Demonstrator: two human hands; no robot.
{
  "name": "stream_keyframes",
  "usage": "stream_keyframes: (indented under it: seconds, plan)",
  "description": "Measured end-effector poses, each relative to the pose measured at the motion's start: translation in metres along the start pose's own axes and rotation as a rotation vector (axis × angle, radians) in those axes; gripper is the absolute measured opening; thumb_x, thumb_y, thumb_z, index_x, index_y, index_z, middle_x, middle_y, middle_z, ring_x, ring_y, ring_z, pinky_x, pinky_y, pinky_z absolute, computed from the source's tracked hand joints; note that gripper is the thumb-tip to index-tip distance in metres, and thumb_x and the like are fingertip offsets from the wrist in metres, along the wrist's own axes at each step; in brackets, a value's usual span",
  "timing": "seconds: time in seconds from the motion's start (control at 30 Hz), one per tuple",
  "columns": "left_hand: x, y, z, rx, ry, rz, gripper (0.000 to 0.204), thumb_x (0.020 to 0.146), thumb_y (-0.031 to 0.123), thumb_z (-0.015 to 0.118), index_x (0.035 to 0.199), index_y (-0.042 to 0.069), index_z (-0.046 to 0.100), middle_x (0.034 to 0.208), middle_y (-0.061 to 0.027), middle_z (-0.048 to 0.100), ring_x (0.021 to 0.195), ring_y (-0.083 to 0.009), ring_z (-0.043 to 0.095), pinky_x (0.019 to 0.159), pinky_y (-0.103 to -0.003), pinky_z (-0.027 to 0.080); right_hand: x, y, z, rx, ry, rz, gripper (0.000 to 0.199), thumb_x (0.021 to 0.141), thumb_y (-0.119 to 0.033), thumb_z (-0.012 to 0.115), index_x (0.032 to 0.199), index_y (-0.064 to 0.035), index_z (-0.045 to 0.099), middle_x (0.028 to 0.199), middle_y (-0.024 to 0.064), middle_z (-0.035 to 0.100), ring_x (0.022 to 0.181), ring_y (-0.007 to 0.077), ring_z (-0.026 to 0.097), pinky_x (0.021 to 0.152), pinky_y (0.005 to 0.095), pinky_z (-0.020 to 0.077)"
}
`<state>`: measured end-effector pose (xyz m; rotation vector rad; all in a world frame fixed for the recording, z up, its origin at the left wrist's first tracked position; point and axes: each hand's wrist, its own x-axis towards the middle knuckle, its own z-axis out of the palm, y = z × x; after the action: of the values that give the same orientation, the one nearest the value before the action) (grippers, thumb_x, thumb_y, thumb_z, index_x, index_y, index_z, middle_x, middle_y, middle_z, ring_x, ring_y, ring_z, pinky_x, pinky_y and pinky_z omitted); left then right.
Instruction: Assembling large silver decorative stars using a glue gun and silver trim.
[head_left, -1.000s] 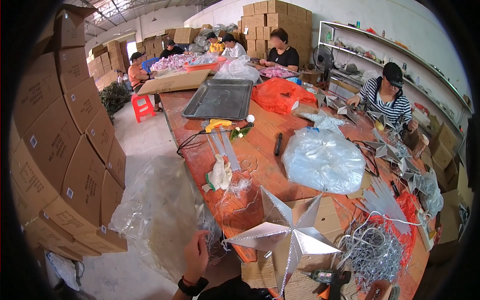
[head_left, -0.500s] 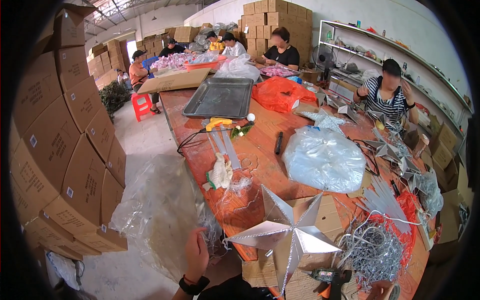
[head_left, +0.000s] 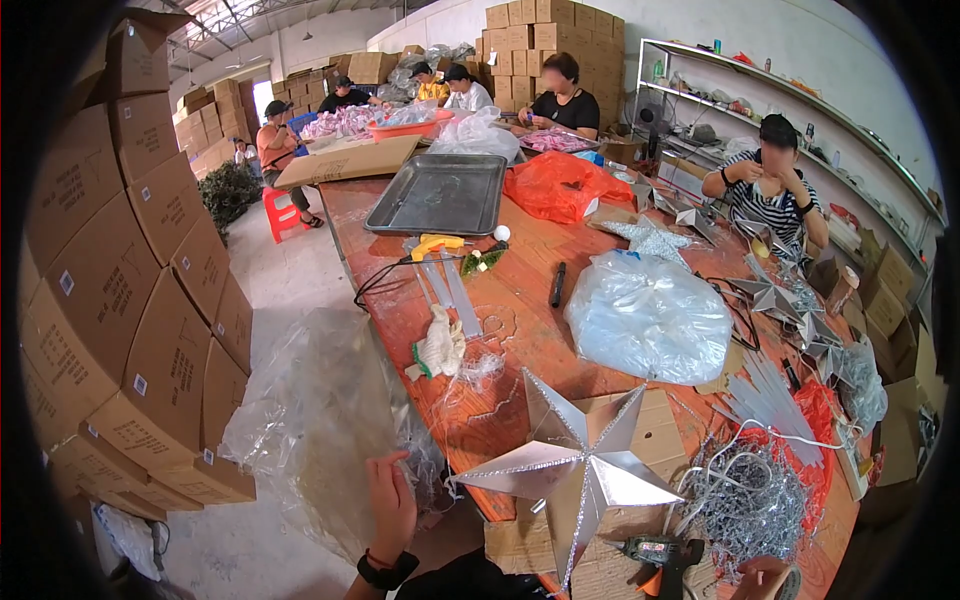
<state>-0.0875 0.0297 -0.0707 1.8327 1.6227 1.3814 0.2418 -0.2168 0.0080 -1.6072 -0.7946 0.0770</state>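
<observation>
A silver six-pointed star (head_left: 588, 462) with tinsel along its ridges lies on cardboard (head_left: 650, 425) at the table's near edge. My left hand (head_left: 392, 508) is left of the star, fingers stretched, in front of a big clear plastic bag (head_left: 310, 440); I cannot tell whether it touches the bag. At the lower edge, my right hand (head_left: 762, 578) shows only in part, fingers curled beside a heap of silver tinsel (head_left: 750, 495). What it holds, if anything, is hidden. A glue gun (head_left: 660, 560) with an orange trigger lies between the star and this hand.
Translucent glue sticks (head_left: 765, 405) and a stuffed plastic bag (head_left: 650, 320) lie beyond the star. Farther off are a dark tray (head_left: 438, 195), a yellow glue gun (head_left: 437, 245) and a glove (head_left: 440, 342). Stacked cartons (head_left: 140, 330) line the left. A person in stripes (head_left: 770, 205) sits opposite.
My left hand has shifted very slightly; the star stays in place. Across the table, the person in stripes has brought both hands closer together before the face.
</observation>
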Motion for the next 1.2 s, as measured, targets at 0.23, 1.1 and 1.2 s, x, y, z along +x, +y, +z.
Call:
stream_keyframes:
  seconds: [0.23, 1.1, 1.2]
  plan:
    - [-0.002, -0.007, 0.003, -0.003, -0.020, -0.025, 0.020, 0.086, 0.002, 0.035, 0.099, 0.000, 0.050, 0.090, -0.0147, 0.043, 0.082, -0.0273, 0.045, 0.074, -0.032, 0.037, -0.001, 0.010, -0.005, -0.351, -0.087, -0.325, 0.067, 0.083, 0.005, 0.048, 0.135, -0.0050, 0.006, 0.093, 0.0168, 0.050, 0.081, 0.0228, 0.051, 0.069, 0.0326, 0.0460]
    - [-0.004, 0.002, 0.006, -0.068, 0.019, -0.100, 0.013, 0.087, 0.005, 0.041, 0.096, 0.005, 0.051, 0.054, -0.0065, 0.040, 0.046, -0.0135, 0.038, 0.044, -0.028, 0.029, 0.001, -0.029, 0.012, -0.499, 0.159, -0.182, 0.012, 0.080, -0.009, 0.060, 0.083, -0.0007, 0.051, 0.069, 0.0034, 0.049, 0.059, 0.0099, 0.044, 0.051, 0.0209, 0.0360]
    - [-0.003, 0.004, 0.006, -0.033, 0.005, -0.096, 0.016, 0.088, 0.005, 0.037, 0.096, 0.005, 0.051, 0.057, -0.0085, 0.042, 0.049, -0.0170, 0.041, 0.047, -0.030, 0.032, 0.002, -0.029, 0.012, -0.495, 0.160, -0.180, 0.012, 0.080, -0.009, 0.060, 0.083, -0.0007, 0.051, 0.069, 0.0035, 0.049, 0.059, 0.0098, 0.044, 0.051, 0.0208, 0.0359]
